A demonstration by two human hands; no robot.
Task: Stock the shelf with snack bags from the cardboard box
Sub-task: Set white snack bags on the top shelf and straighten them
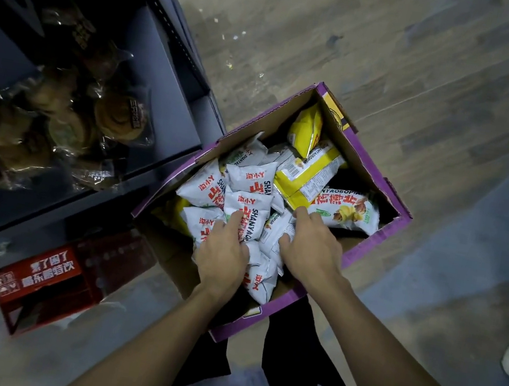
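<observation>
Heap of white snack bags (246, 205) in open purple-edged cardboard box (274, 122) beside shelf (171, 79); left hand (221, 254), right hand (308, 244) curl round a loose cluster; risk: slippery bags spill between palms on lifting.

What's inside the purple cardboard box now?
White snack bags and a few yellow snack bags, loosely piled; left hand and right hand grip white ones. Most of the cardboard box floor and any lower bags are covered.
</observation>
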